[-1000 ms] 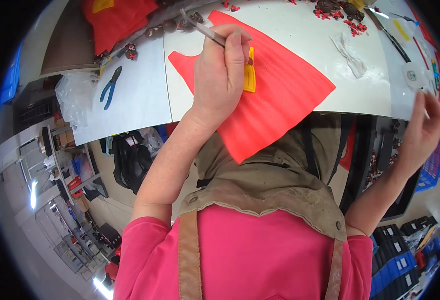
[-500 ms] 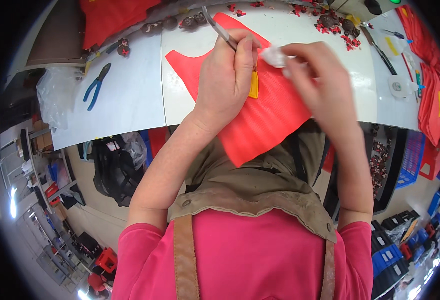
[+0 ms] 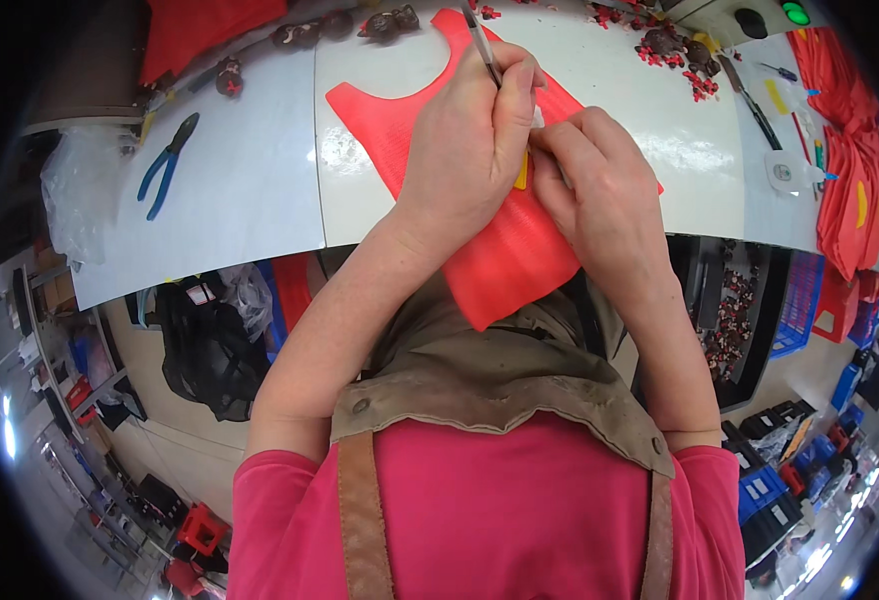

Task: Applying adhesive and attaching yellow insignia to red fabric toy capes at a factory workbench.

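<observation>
A red, ribbed, vest-shaped sheet [image 3: 515, 265] hangs over the table's near edge toward my lap. My left hand [image 3: 465, 150] is closed over its upper part, with a slim metal tool [image 3: 480, 38] sticking up out of the fist. Beside the left thumb, my right hand [image 3: 605, 185] is closed, its thumb and fingertips pinched together on a white wad [image 3: 538, 118], mostly hidden by the fingers. Just below the fingertips shows a yellow patch [image 3: 522, 172] on the sheet. The two hands nearly touch.
Blue-handled pliers [image 3: 168, 170] and a clear plastic bag [image 3: 88, 195] lie at left. Dark round pieces [image 3: 390, 25] and small red bits sit along the back. At right are a long dark-handled tool [image 3: 750, 103], a white bottle [image 3: 788, 172] and stacked red sheets [image 3: 850, 200].
My right hand has come in leftward with the white wad, up to the left thumb and yellow patch. The red sheet's right side is now folded under or covered by the hand. My view has shifted slightly.
</observation>
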`<state>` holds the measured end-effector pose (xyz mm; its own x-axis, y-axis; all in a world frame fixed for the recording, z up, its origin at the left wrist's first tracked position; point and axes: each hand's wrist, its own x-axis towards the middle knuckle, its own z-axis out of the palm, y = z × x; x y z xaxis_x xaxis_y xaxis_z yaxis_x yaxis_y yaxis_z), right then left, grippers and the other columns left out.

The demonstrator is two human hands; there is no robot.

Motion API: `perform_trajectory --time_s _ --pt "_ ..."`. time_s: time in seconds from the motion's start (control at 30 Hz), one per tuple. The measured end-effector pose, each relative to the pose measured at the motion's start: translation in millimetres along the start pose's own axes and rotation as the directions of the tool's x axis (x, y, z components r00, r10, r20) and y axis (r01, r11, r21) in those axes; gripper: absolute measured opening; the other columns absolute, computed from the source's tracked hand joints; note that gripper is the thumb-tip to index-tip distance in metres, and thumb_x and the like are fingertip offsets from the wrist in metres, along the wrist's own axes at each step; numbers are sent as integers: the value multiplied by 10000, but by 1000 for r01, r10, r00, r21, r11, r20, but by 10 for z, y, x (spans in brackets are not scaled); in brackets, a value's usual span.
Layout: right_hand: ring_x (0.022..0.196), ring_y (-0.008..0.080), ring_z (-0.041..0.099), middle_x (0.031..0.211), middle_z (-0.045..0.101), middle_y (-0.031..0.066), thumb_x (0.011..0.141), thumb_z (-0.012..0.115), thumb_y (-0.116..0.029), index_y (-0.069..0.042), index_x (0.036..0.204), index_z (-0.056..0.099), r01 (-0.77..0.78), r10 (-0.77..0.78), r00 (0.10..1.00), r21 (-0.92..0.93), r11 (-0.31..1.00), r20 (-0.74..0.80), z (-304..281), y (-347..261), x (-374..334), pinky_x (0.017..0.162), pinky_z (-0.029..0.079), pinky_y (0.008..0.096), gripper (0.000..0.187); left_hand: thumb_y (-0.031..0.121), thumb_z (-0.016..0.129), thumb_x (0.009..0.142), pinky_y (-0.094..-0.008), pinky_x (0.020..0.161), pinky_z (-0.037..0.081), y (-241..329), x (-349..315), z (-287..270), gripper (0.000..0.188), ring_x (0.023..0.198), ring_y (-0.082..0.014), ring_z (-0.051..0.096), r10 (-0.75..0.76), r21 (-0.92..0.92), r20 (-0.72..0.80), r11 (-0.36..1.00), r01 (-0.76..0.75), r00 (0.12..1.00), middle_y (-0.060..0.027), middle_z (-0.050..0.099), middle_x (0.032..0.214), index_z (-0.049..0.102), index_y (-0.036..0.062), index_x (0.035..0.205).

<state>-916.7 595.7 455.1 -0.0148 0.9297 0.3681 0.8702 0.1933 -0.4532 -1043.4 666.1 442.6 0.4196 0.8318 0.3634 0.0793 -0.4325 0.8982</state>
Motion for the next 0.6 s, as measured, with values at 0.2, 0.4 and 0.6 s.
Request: perform_trajectory --time_s 0.2,0.4,0.6 --pt "687 212 549 817 563 95 808 606 -11 -3 927 640 -29 10 997 244 969 81 -151 118 -29 637 454 297 125 177 430 1006 -306 606 476 -32 -10 -17 193 655 -188 599 35 31 -15 999 -34 999 -81 603 812 508 1 1015" --pt "683 42 463 827 549 -14 906 564 -64 -47 1048 644 -393 441 898 455 799 2 -293 282 -76 638 395 185 164 182 426 1009 -304 630 476 -33 -22 -14 210 687 -189 601 -35 18 -8 999 35 999 -88 603 814 510 -10 1011" --pt "687 156 553 819 572 70 874 582 -51 -26 1019 646 -119 124 992 233 965 -8 -43 218 39 641 453 285 160 187 424 1010 -317 655 486 -33 23 14 219 715 -206 611 -33 23 -23 999 34 999 -112 616 845 511 -14 1007"
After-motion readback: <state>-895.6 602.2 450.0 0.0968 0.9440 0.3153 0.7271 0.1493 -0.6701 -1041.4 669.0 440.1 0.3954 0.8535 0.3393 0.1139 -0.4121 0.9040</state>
